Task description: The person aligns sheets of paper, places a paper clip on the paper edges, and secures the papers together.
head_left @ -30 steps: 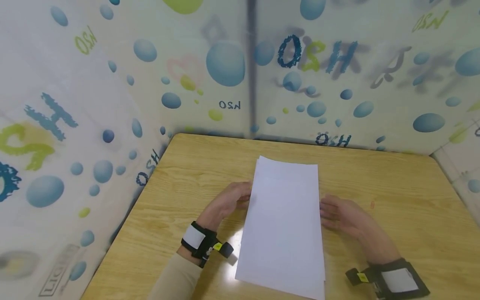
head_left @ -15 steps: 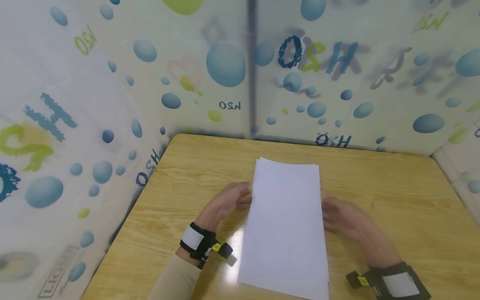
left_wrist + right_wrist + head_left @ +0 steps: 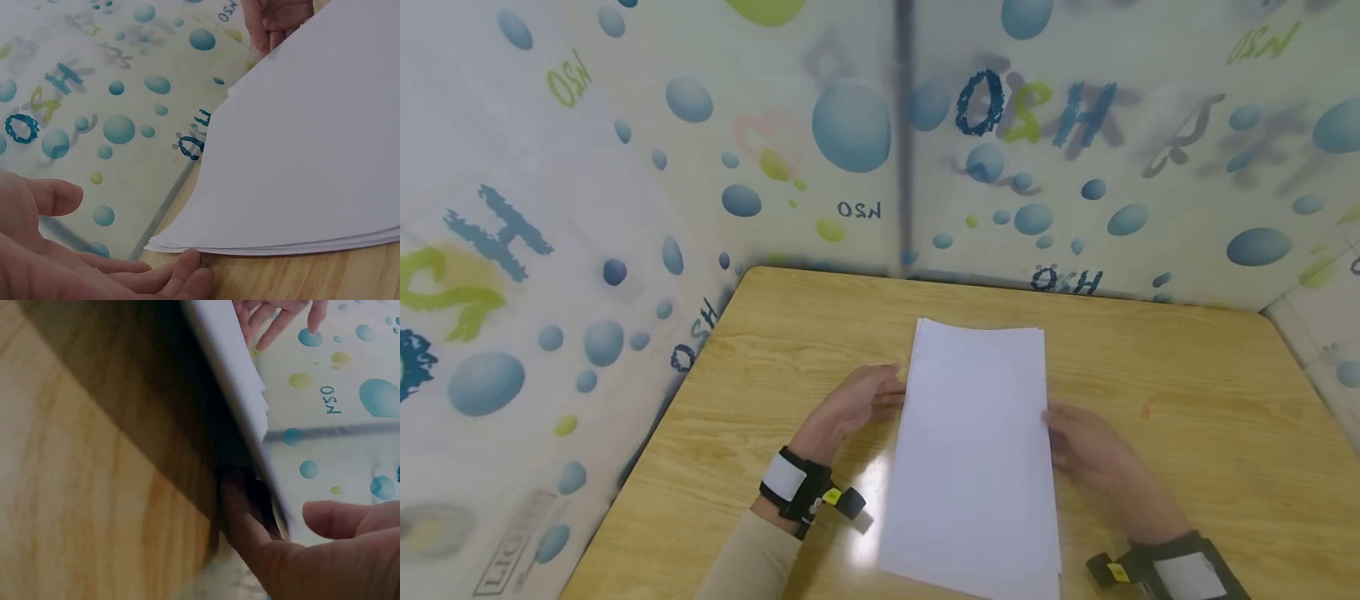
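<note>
A stack of white paper sheets (image 3: 973, 450) stands lengthwise in front of me in the head view. Its loose layers (image 3: 325, 244) show along the near edge in the left wrist view. My left hand (image 3: 857, 400) is at the left edge, fingers extended, fingertips right by the lower sheets. On the other side is my right hand (image 3: 1090, 446). In the right wrist view its fingers reach behind the raised paper edge (image 3: 234, 381), while the thumb (image 3: 334, 519) sits on the other side with a gap to the sheets. The fingertips behind the paper are partly hidden.
The wooden table (image 3: 1210, 400) extends around the paper, with a small reddish mark (image 3: 1146, 409) on the right. Patterned curtains or sheeting (image 3: 805, 167) with blue bubbles border its back and left. Both wrists wear black camera straps (image 3: 797, 487).
The paper has shifted slightly right, and its sheets line up more evenly at the top. My right hand has turned a little, its thumb now at the paper's right edge. The left hand barely moved.
</note>
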The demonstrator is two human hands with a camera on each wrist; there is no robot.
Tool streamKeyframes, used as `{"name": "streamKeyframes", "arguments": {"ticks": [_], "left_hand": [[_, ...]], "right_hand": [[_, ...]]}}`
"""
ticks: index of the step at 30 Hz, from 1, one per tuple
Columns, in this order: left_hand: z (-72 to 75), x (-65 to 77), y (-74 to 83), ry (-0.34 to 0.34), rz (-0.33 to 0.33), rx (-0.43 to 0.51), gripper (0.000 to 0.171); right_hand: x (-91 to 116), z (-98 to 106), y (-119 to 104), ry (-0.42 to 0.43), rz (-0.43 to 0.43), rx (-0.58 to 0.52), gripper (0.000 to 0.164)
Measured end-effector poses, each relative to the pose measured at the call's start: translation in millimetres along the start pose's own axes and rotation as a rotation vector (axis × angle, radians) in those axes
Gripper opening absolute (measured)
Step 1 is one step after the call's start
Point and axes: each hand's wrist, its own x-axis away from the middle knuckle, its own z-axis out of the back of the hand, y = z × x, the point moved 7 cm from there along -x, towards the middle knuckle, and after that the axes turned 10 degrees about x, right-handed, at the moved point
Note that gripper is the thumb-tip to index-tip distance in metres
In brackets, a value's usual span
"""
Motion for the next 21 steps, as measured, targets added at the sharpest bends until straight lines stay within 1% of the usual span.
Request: {"name": "streamKeyframes", "arguments": {"ticks": [3, 7, 10, 13, 14, 16, 17, 19, 21], "left_hand": [[-2.0, -2.8, -3.8, -0.012, 0.002, 0.011, 0.058], [-7.2, -6.1, -7.9, -0.045, -0.014, 0.007, 0.044], [-11.8, -7.2, -9.3, -0.097, -0.047, -0.021, 0.038], [-16.0, -7.4, -13.8, -0.147, -0.054, -0.022, 0.034], [-17.6, -7.8, -16.5, -0.163, -0.046, -0.007, 0.033], [-21.2, -8.5, -23.7, -0.190, -0.003, 0.048, 0.034], [-23.0, -8.6, -27.1, -0.194, 0.016, 0.061, 0.035], [-24.9, -8.9, -33.6, -0.184, 0.048, 0.073, 0.037], [-25.6, -8.3, -38.4, -0.164, 0.068, 0.056, 0.040]], "right_hand": [[-2, -2, 3, 0.032, 0.004, 0.041, 0.059], [-3, -6, 5, 0.029, 0.024, 0.043, 0.057], [-4, -8, 4, 0.021, 0.035, 0.016, 0.058], [-4, -9, 3, 0.026, 0.037, 0.001, 0.060], [-4, -9, 2, 0.027, 0.038, 0.003, 0.060], [-4, -9, 0, 0.032, 0.041, -0.004, 0.060], [-4, -9, -1, 0.037, 0.044, -0.002, 0.060], [-3, -9, -3, 0.047, 0.068, 0.045, 0.061], [-2, -9, -7, 0.051, 0.105, 0.070, 0.061]]}}
